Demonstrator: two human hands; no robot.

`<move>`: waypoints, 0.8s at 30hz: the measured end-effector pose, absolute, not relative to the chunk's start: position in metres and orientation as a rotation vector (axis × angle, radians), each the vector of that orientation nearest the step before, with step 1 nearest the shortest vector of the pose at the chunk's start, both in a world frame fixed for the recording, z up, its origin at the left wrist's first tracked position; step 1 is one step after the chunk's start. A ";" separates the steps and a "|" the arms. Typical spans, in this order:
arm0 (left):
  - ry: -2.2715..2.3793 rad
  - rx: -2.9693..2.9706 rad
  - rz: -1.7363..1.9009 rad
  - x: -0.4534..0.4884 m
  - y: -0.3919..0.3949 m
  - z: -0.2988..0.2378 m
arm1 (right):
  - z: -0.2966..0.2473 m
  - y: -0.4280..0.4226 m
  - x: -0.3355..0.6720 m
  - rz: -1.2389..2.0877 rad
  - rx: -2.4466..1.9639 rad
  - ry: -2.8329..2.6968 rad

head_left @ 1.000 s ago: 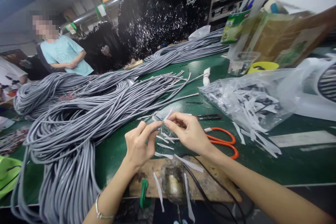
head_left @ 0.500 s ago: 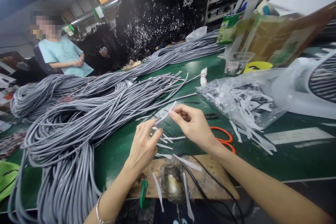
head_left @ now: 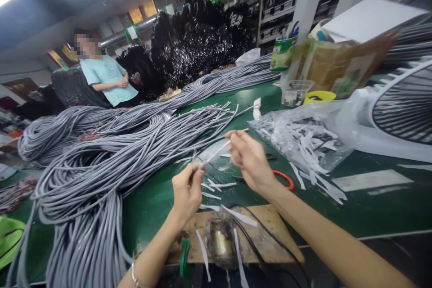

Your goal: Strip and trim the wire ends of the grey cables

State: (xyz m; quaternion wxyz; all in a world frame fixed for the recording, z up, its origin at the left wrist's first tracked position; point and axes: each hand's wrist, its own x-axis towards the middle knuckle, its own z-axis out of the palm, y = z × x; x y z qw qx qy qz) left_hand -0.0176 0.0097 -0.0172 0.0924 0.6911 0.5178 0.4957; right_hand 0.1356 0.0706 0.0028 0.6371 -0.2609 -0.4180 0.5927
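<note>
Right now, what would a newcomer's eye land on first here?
The grey cables, heaped in thick loops across the left of the green bench. Then, at centre, a thin pale strand spanning the left hand and right hand. Right edge: a white fan beside a clear bag of white strips.

At the left of the frame, I see cables [head_left: 145, 148] on the table [head_left: 367, 211]; behind them, a person [head_left: 107, 78]. In the centre are the left hand [head_left: 187, 191] and the right hand [head_left: 249, 162]; to the right, a bag [head_left: 300, 137] beside a fan [head_left: 401, 99]; lower centre, a cylinder [head_left: 220, 240] on a board [head_left: 270, 246].
</note>
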 end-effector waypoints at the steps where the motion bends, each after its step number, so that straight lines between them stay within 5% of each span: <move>1: 1.510 1.988 1.471 -0.015 0.010 -0.016 | 0.002 0.068 0.134 1.429 -0.530 -1.031; 5: 1.404 1.843 1.480 -0.007 0.011 -0.012 | -0.001 0.060 0.130 1.598 -0.305 -1.228; 18: 1.502 1.534 1.543 0.012 0.019 -0.013 | -0.006 0.064 0.125 1.359 -0.696 -1.131; 24: 1.568 1.600 1.540 0.010 0.029 -0.009 | -0.013 0.061 0.126 0.864 -0.782 -1.448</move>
